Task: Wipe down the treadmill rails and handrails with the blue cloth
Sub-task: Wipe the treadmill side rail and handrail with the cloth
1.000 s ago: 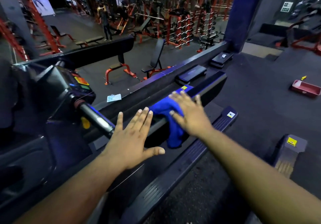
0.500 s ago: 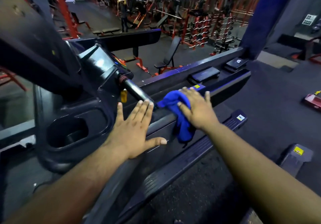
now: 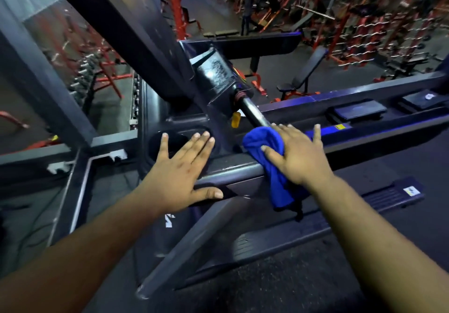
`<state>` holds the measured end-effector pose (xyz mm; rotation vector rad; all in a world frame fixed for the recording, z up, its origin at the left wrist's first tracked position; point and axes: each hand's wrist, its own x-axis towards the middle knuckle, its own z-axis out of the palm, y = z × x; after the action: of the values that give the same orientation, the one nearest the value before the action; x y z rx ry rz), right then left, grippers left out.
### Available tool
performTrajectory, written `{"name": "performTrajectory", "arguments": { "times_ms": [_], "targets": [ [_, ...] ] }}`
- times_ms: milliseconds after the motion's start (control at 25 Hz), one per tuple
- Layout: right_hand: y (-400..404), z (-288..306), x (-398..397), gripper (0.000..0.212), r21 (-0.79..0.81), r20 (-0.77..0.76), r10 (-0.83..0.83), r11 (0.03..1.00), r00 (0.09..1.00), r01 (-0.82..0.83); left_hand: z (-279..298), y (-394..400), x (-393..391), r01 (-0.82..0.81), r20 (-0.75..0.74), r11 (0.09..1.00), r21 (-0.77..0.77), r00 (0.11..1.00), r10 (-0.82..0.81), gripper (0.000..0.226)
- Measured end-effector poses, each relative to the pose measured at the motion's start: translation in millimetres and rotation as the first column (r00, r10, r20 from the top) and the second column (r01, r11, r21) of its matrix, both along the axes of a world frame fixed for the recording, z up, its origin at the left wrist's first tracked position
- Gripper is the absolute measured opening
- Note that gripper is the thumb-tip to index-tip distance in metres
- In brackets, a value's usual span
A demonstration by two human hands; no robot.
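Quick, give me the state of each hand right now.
Left hand: open, fingers spread flat, resting on the handrail, holding nothing.
Right hand: open, straight fingers pressing the blue cloth onto the handrail.

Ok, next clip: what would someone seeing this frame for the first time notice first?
The bright blue cloth stands out at centre, draped over the dark treadmill handrail with the right hand pressing it flat. The left hand is spread open beside it, by the console's cup holder. Beyond the handrail, red weight racks fill the gym floor at the top right.
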<state>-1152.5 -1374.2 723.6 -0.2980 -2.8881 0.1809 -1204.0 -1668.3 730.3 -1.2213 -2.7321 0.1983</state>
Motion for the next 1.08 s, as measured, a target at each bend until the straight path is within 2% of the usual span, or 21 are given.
{"name": "performTrajectory", "arguments": {
  "times_ms": [40, 160, 240, 320, 440, 520, 640, 720, 800, 880, 960, 1000, 1080],
  "targets": [
    [-24.4, -2.1, 2.7, 0.085, 0.02, -0.017, -0.019, 1.0, 1.0, 0.02, -0.8, -6.5, -1.0, -0.003, 0.006, 1.0, 0.015, 1.0, 0.003, 0.111],
    [-122.8, -11.8, 13.3, 0.087, 0.017, -0.065, 0.137, 0.991, 0.989, -0.136, -6.7, -24.5, -5.4, 0.024, 0.024, 0.995, 0.099, 0.999, -0.026, 0.113],
    [-129.4, -7.5, 14.0, 0.091, 0.04, -0.028, 0.226, 0.974, 0.974, -0.225, -4.8, -40.3, -12.2, 0.025, 0.043, 0.987, 0.162, 0.999, -0.032, 0.115],
    [-100.9, 1.0, 5.1, 0.092, 0.036, 0.018, 0.154, 0.987, 0.988, -0.154, -1.9, -63.7, -25.7, 0.002, 0.068, 0.985, 0.174, 0.998, -0.014, 0.116],
    [-107.7, -2.2, 8.7, 0.089, 0.003, -0.008, -0.118, 0.993, 0.993, 0.118, -7.8, -96.7, -54.5, -0.028, 0.15, 0.989, 0.147, 0.989, 0.006, 0.115],
    [-166.1, -7.0, 4.4, 0.089, 0.018, -0.041, -0.118, 0.993, 0.992, 0.119, -12.5, -113.6, -76.6, 0.02, 0.213, 0.988, 0.152, 0.976, -0.053, 0.116],
    [-227.5, 0.9, -19.7, 0.081, 0.018, 0.034, -0.069, 0.998, 0.997, 0.068, -12.8, -130.5, -102.5, 0.162, 0.339, 0.961, 0.226, 0.912, -0.233, 0.123],
    [-227.3, 7.6, -22.6, 0.081, 0.022, 0.079, -0.028, 0.999, 0.996, 0.026, -11.8, -129.8, -112.7, 0.228, 0.371, 0.945, 0.235, 0.877, -0.304, 0.128],
    [-214.3, 5.0, -6.3, 0.085, -0.012, 0.026, 0.009, 1.0, 1.0, -0.009, -11.1, -126.6, -116.9, 0.281, 0.341, 0.94, 0.196, 0.879, -0.334, 0.132],
    [-196.8, -2.0, 14.4, 0.089, -0.027, 0.007, -0.047, 0.999, 0.999, 0.047, -11.8, -124.5, -119.2, 0.298, 0.318, 0.937, 0.181, 0.884, -0.343, 0.136],
    [-206.6, -0.2, 13.7, 0.09, -0.036, 0.03, -0.183, 0.982, 0.983, 0.184, -12.7, -122.5, -126.1, 0.315, 0.335, 0.928, 0.198, 0.868, -0.366, 0.141],
    [-222.8, 1.6, 1.8, 0.089, -0.005, 0.06, -0.226, 0.974, 0.972, 0.227, -12.6, -123.1, -131.6, 0.329, 0.358, 0.918, 0.223, 0.848, -0.391, 0.144],
    [-258.4, 5.7, -27.0, 0.083, 0.044, 0.116, -0.201, 0.979, 0.973, 0.197, -10.8, -124.5, -141.0, 0.339, 0.438, 0.886, 0.316, 0.776, -0.453, 0.15]
  ]
}}
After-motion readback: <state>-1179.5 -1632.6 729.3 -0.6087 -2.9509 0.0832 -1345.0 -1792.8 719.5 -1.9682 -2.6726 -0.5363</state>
